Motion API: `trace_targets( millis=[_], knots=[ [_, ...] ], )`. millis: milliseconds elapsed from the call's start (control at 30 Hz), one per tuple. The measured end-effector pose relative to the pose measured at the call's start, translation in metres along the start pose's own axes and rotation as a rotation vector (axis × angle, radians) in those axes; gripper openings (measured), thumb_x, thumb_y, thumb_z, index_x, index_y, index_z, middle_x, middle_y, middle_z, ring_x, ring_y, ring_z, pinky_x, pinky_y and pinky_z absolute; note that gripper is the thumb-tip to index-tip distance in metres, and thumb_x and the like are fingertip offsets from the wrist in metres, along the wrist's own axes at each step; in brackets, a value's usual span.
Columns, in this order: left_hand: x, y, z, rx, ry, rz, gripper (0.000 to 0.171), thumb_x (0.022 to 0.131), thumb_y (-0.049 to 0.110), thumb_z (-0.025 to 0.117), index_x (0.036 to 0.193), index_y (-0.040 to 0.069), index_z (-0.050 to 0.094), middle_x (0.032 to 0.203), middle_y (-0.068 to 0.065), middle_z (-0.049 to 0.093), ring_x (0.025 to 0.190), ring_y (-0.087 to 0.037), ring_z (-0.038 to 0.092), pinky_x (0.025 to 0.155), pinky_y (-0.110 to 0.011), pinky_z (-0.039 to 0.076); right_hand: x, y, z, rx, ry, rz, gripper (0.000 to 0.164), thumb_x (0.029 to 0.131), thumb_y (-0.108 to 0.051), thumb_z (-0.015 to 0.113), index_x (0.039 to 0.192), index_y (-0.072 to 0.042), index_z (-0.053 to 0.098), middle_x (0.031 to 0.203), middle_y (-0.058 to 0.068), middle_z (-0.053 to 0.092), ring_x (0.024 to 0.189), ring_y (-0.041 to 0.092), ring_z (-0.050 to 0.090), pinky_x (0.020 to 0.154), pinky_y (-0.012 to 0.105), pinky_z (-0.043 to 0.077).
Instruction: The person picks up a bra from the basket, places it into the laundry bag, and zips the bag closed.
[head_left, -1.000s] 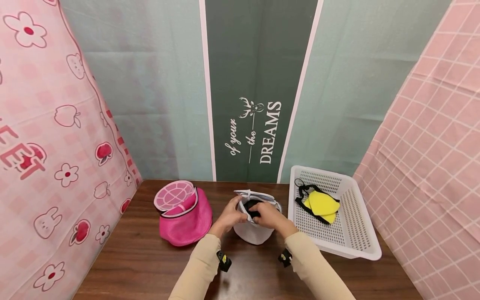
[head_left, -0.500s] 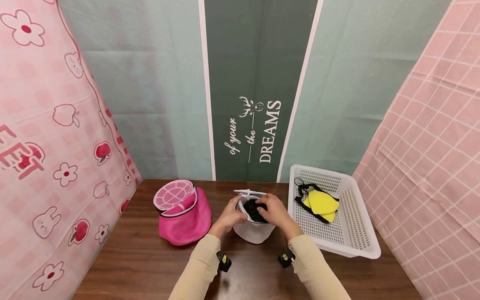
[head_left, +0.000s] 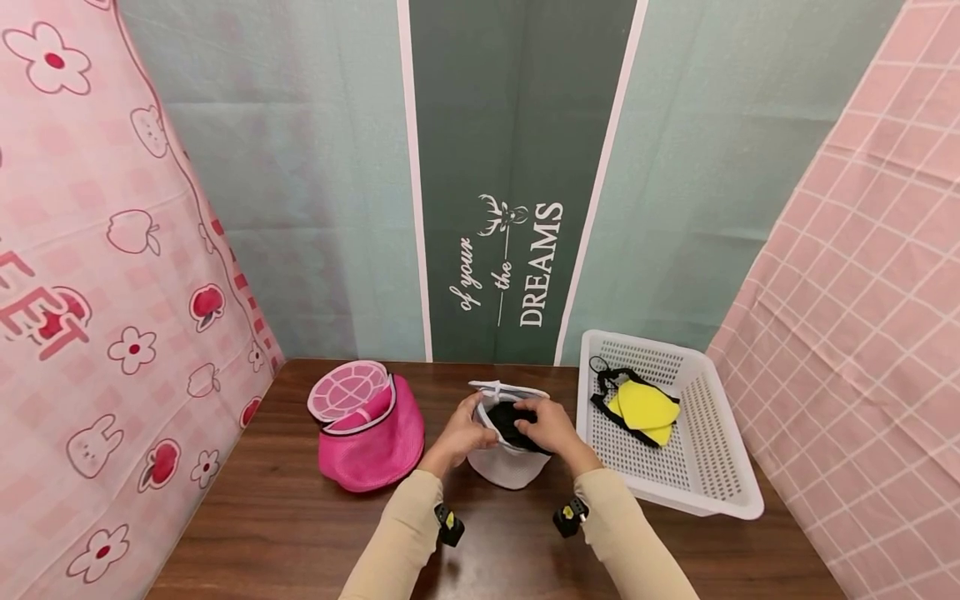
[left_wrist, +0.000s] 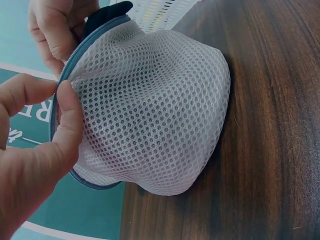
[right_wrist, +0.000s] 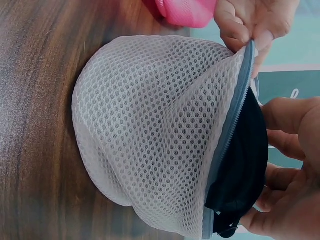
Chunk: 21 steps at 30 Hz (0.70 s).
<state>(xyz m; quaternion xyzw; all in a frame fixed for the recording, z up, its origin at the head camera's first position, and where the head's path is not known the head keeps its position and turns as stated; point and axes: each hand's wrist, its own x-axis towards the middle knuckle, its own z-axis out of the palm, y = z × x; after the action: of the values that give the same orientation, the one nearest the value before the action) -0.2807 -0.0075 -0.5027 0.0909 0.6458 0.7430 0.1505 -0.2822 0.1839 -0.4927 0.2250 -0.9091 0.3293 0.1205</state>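
A white mesh laundry bag with a grey zipper stands upright on the table, its round lid tilted back. My left hand pinches the zippered rim at the bag's left, thumb outside, as the left wrist view shows. Black cloth with a thin strap fills the mouth and pokes out over the right side of the rim. My right hand holds this cloth at the opening, fingers bent against it; its exact kind is hidden. Through the mesh, the lower bag shows no clear contents.
A pink mesh laundry bag with its lid open stands on the wooden table to the left. At the right, a white plastic basket contains a yellow piece with black straps. Fabric curtains border the table.
My right hand has drawn back from inside the white bag to its right rim. More of the black cloth now shows there. My left hand keeps its place.
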Motion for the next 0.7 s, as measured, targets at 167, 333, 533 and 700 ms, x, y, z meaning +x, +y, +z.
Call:
trace_targets(
  millis=[167,333,533,700],
  knots=[
    [-0.001,-0.001,0.000,-0.017,-0.005,-0.006,0.087,0.064,-0.019,0.052,0.143,-0.006,0.020,0.144,-0.022,0.014,0.065,-0.019,0.056,0.061,-0.032,0.052,0.001,-0.001,0.000,-0.010,-0.012,0.025,0.025,0.081,-0.017,0.065,0.101,-0.004,0.070,0.100,0.010,0.066,0.095,0.033,0.060,0.079,0.045,0.046],
    [-0.001,-0.002,0.001,-0.045,-0.040,0.011,0.086,0.066,-0.020,0.051,0.144,-0.005,0.017,0.145,-0.023,0.011,0.063,-0.017,0.055,0.062,-0.032,0.052,0.005,-0.011,0.000,-0.149,-0.100,0.057,0.025,0.078,-0.009,0.069,0.102,-0.003,0.070,0.098,0.010,0.067,0.096,0.033,0.058,0.084,0.046,0.043],
    [-0.001,-0.003,0.003,-0.084,-0.092,0.032,0.087,0.066,-0.019,0.049,0.144,-0.005,0.015,0.143,-0.027,0.011,0.062,-0.015,0.053,0.062,-0.031,0.050,0.011,-0.014,0.004,-0.283,-0.178,-0.011,0.027,0.075,-0.012,0.073,0.101,-0.008,0.072,0.090,0.007,0.068,0.089,0.029,0.057,0.081,0.045,0.044],
    [-0.001,0.000,0.005,-0.085,-0.119,0.038,0.088,0.066,-0.018,0.049,0.145,-0.003,0.014,0.144,-0.026,0.010,0.064,-0.014,0.053,0.060,-0.029,0.049,0.016,-0.019,0.008,-0.326,-0.246,-0.012,0.027,0.074,-0.010,0.071,0.101,-0.006,0.072,0.090,0.006,0.068,0.087,0.029,0.054,0.082,0.045,0.042]
  ],
)
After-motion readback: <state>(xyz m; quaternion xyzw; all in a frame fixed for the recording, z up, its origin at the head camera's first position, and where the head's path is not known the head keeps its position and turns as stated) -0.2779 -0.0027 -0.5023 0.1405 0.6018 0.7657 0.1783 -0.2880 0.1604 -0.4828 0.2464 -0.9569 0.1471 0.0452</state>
